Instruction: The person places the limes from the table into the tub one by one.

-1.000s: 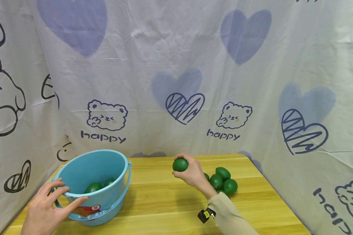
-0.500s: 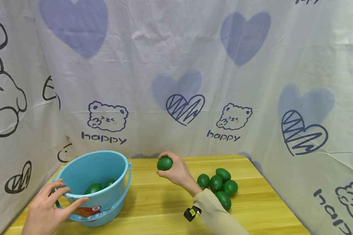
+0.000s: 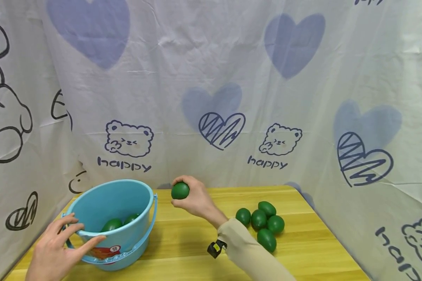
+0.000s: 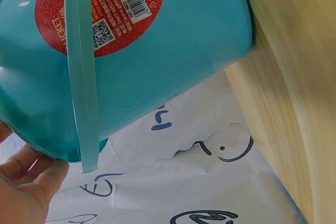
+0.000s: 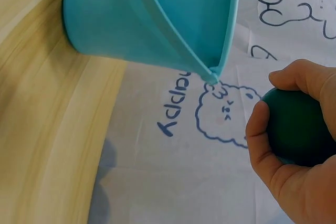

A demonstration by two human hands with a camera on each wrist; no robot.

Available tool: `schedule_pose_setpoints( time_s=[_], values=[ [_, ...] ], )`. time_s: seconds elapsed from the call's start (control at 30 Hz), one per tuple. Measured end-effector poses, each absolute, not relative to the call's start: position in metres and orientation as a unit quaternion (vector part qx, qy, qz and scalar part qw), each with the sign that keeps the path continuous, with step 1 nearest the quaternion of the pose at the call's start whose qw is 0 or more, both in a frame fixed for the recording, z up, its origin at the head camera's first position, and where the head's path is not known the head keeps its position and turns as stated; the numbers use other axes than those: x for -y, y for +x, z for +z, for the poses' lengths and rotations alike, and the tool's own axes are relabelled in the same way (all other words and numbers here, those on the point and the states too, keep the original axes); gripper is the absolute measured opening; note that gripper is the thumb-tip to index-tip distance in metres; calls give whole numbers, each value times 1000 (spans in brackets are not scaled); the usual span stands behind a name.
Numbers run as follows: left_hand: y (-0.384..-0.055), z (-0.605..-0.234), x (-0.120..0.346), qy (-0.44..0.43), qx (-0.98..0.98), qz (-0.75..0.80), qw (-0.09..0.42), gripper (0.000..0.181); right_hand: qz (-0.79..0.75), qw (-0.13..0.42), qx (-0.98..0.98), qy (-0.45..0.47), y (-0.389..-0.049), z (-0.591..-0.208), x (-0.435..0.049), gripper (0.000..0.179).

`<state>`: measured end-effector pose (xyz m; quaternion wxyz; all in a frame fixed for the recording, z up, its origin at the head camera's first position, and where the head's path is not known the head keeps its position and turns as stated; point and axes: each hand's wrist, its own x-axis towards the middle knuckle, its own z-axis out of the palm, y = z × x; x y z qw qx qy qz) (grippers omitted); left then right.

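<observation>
A light blue bucket (image 3: 126, 242) stands at the left of the table, with dark green avocados (image 3: 111, 224) lying inside. My left hand (image 3: 54, 246) holds its rim at the near left, as the left wrist view also shows with the fingers (image 4: 31, 169) at the rim's edge. Between the thumb and fingers of my right hand (image 3: 197, 197) is a smooth, dark green avocado (image 3: 180, 191), raised above the table a little to the right of the bucket. The right wrist view shows this avocado (image 5: 299, 127) wrapped by the fingers, with the bucket (image 5: 121, 19) beyond.
Several more avocados (image 3: 258, 219) lie clustered on the right of the wooden table (image 3: 313, 249). The bucket's handle (image 3: 154, 214) hangs down along its side. A white printed cloth (image 3: 176, 58) encloses the back and both sides.
My right hand has carried the avocado leftward toward the bucket, uncovering more of the avocados on the table. My left hand and the bucket have stayed in place.
</observation>
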<state>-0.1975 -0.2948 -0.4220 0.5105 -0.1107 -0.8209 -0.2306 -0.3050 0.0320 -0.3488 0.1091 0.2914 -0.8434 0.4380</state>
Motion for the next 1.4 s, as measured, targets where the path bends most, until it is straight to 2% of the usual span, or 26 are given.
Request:
schedule_pose_setpoints(
  time_s=[0.3,0.47,0.57,0.77,1.13,1.4],
  values=[
    [-197,-422,295,-106,824,-227,508,61,423,94,848,307,-304,-338,-6,43],
    [-197,-422,295,-110,825,-231,505,62,452,31,840,298,-304,-337,7,58],
    [-197,-420,295,-114,823,-234,504,61,464,5,835,294,-303,-336,14,60],
    [-197,-419,295,-117,825,-235,500,61,440,19,847,299,-299,-335,26,56],
    [-197,-421,293,-115,823,-232,506,62,414,35,840,348,-297,-339,34,65],
    [-196,-422,292,-108,827,-232,500,64,472,-13,814,338,-293,-341,35,62]
  ],
)
